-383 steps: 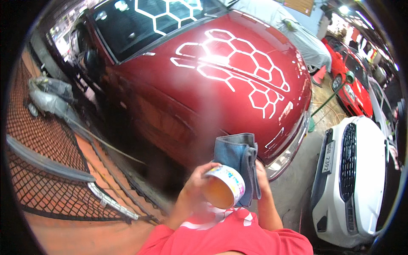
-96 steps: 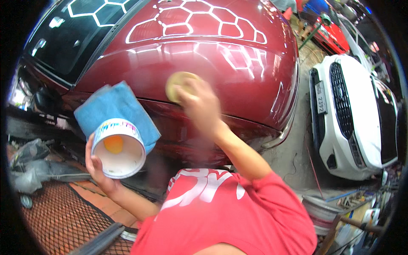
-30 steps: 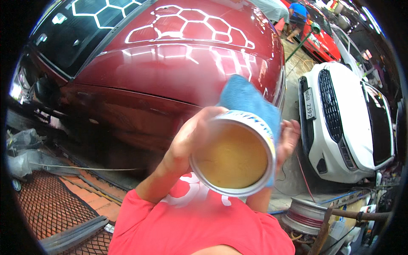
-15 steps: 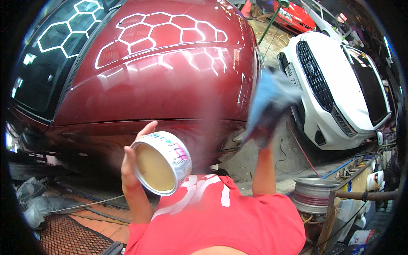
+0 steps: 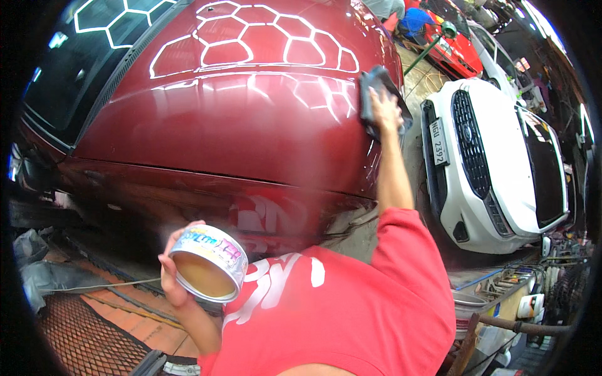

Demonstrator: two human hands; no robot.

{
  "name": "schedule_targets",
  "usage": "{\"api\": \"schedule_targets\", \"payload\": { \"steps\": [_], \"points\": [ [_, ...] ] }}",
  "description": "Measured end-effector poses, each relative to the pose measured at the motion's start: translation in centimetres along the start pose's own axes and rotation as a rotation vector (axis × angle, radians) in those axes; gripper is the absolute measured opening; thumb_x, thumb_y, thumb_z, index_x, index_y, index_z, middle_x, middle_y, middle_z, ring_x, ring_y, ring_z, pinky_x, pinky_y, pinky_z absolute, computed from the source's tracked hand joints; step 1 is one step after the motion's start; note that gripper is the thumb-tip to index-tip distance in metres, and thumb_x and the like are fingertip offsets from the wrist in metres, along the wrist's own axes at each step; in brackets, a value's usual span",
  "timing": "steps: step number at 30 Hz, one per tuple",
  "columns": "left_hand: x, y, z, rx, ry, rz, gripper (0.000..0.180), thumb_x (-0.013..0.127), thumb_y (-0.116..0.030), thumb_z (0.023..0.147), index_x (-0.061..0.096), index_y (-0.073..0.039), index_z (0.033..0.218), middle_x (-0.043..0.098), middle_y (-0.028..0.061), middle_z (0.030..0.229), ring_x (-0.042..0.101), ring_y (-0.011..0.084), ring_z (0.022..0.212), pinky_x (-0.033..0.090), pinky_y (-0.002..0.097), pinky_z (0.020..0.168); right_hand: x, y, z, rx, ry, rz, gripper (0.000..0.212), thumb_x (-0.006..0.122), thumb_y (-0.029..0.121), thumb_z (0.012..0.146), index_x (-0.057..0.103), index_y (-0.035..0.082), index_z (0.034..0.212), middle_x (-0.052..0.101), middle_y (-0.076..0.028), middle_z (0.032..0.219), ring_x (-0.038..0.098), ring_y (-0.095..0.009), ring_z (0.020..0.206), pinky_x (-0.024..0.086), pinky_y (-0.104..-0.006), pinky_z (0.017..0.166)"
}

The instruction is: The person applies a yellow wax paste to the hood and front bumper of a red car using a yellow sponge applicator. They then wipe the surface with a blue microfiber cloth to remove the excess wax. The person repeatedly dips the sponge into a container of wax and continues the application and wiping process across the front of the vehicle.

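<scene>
A: State of the left hand?
B: Curled, fingers around the left side of a can and partly hidden behind it. The hold is closed.
A: Condition of the can?
B: White, bright lettered label, tilted, one round tan end facing the camera. It is in front of the body, beside the red shirt and apart from the hood.
A: Right hand?
B: Arm extended, fingers spread and only slightly bent, laid over a dark grey cloth. Whether it pinches any fold, I cannot tell.
A: Position of the cloth?
B: At the front edge of the dark red hood, bunched, under the palm.
A: Surroundings?
B: White hexagonal lines on the hood; a white car to the right, apart from the cloth; black mesh at lower left.
</scene>
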State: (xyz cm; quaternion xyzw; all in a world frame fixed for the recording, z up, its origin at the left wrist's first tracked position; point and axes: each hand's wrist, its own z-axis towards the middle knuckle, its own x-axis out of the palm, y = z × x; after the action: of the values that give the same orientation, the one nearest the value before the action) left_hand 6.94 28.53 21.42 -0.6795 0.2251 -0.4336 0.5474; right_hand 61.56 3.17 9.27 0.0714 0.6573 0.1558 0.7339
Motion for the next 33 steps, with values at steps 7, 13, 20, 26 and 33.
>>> {"api": "schedule_targets", "payload": {
  "steps": [7, 13, 20, 26, 33],
  "points": [
    [8.8, -1.6, 8.2, -0.063, 0.525, 0.156, 0.097, 0.047, -0.079, 0.085, 0.048, 0.008, 0.128, 0.056, 0.0202, 0.13, 0.058, 0.0238, 0.117, 0.044, 0.0358, 0.101, -3.0, 22.0, -24.0, -0.751, -0.257, 0.377, 0.072, 0.061, 0.067, 0.079, 0.056, 0.029, 0.139, 0.049, -0.017, 0.145, 0.043, -0.043, 0.132, 0.027, -0.0617, 0.11],
    [10.9, -2.8, 4.3, -0.021, 0.421, 0.16, 0.096, 0.055, -0.081, 0.078, 0.055, 0.007, 0.116, 0.057, 0.024, 0.128, 0.061, 0.0224, 0.111, 0.048, 0.0333, 0.095, 0.5, 2.8, -8.5, -0.239, -0.156, 0.123, 0.078, 0.054, 0.077, 0.079, 0.051, 0.032, 0.143, 0.036, -0.015, 0.156, 0.033, -0.044, 0.141, 0.013, -0.0734, 0.11],
    [11.3, -2.7, 2.1, 0.087, 0.115, 0.133, 0.088, 0.047, -0.077, 0.086, 0.057, 0.007, 0.11, 0.06, 0.0252, 0.119, 0.063, 0.0257, 0.105, 0.049, 0.0349, 0.091, -4.5, 17.2, -13.5, -0.514, -0.113, 0.234, 0.067, 0.063, 0.074, 0.074, 0.065, 0.032, 0.126, 0.05, -0.012, 0.137, 0.044, -0.038, 0.129, 0.039, -0.0606, 0.098],
    [14.4, -1.4, 5.5, -0.076, 0.514, 0.276, 0.094, 0.061, -0.076, 0.078, 0.05, 0.008, 0.119, 0.055, 0.0238, 0.127, 0.06, 0.0237, 0.11, 0.048, 0.0336, 0.094, -2.6, 22.5, -21.1, -0.891, -0.151, 0.472, 0.056, 0.065, 0.055, 0.082, 0.062, 0.03, 0.132, 0.049, -0.013, 0.145, 0.044, -0.037, 0.134, 0.034, -0.0628, 0.106],
    [6.5, -1.5, -2.6, 0.04, 0.007, 0.284, 0.097, 0.053, -0.082, 0.078, 0.054, 0.007, 0.115, 0.055, 0.0229, 0.127, 0.064, 0.0229, 0.107, 0.052, 0.0336, 0.091, 3.3, 2.0, 2.6, -0.032, -0.497, 0.097, 0.043, 0.052, 0.051, 0.091, 0.065, 0.031, 0.126, 0.058, -0.006, 0.133, 0.062, -0.032, 0.106, 0.047, -0.0607, 0.083]
  ]
}}
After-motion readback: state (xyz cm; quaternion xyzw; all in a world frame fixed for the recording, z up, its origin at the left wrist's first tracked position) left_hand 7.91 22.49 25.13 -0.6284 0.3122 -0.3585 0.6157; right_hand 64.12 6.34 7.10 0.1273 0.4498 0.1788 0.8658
